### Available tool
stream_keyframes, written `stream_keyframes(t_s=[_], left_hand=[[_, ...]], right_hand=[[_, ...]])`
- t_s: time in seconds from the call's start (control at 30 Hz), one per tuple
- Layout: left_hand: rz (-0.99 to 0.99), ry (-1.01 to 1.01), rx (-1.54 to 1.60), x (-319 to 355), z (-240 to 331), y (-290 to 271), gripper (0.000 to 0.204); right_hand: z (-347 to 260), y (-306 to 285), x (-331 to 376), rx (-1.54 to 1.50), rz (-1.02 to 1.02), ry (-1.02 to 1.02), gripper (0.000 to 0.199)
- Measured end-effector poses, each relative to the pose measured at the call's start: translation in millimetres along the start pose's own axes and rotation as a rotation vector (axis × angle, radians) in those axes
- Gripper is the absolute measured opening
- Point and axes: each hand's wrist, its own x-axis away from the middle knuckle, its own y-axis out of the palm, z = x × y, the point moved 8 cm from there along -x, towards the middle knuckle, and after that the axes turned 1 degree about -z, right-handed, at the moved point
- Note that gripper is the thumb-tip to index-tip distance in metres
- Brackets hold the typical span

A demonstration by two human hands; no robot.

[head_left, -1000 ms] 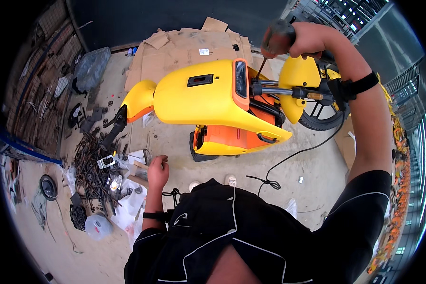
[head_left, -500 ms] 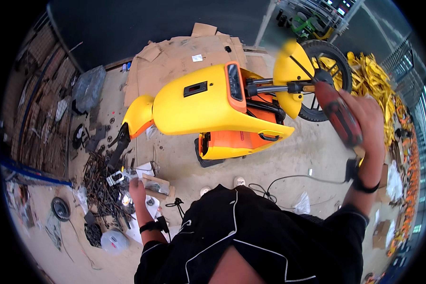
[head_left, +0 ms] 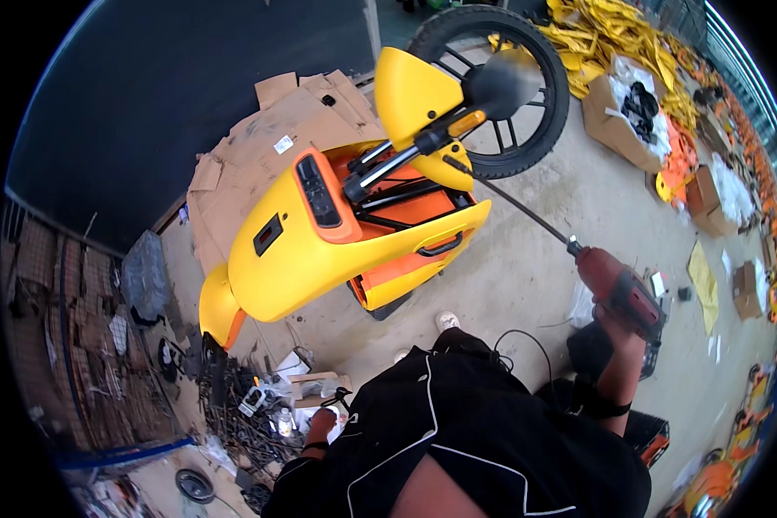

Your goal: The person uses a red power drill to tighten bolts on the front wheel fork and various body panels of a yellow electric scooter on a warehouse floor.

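Observation:
A yellow and orange scooter body point(head_left: 319, 250) stands on the concrete floor in front of me, its black front wheel point(head_left: 527, 104) at the top. My right hand point(head_left: 617, 332) grips a red power drill point(head_left: 617, 289) with a long thin bit point(head_left: 518, 207) that points up toward the scooter's front. My left hand point(head_left: 321, 425) hangs low at my left side, partly hidden by my black sleeve, close to small bottles and boxes point(head_left: 289, 401) on the floor. Whether it holds anything cannot be made out.
Flattened cardboard point(head_left: 268, 142) lies behind the scooter. A heap of dark metal parts point(head_left: 233, 414) sits at lower left. Open cartons point(head_left: 622, 112) and yellow parts point(head_left: 596, 34) are at upper right. A black cable point(head_left: 527, 341) runs across the floor near my feet.
My right hand came down from the handlebar and now holds the drill low at my right. My view swung, so the scooter now sits tilted with the wheel at top.

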Motion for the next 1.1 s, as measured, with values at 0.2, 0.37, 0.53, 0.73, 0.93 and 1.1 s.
stream_keyframes(t_s=[0.2,0.37,0.53,0.73,0.93,1.1], left_hand=[[0.476,-0.226,0.209,-74,-49,-150,0.024],[0.527,-0.338,0.751,-127,29,-307,0.033],[0.377,-0.364,0.567,-136,34,-286,0.034],[0.087,-0.098,0.002,-112,-9,-122,0.024],[-0.018,0.030,-0.325,-65,-25,-29,0.013],[0.473,-0.452,-0.012,25,-113,-45,0.011]], right_hand=[[-27,8,-41,0.199,-0.015,-0.180,0.059],[-21,14,-39,0.254,0.070,-0.216,0.057],[-37,19,-47,0.336,-0.083,-0.205,0.064],[-82,22,-52,0.354,-0.050,-0.269,0.066],[-130,33,-64,0.526,-0.112,-0.369,0.060],[-201,67,-88,0.817,-0.255,-0.535,0.054]])
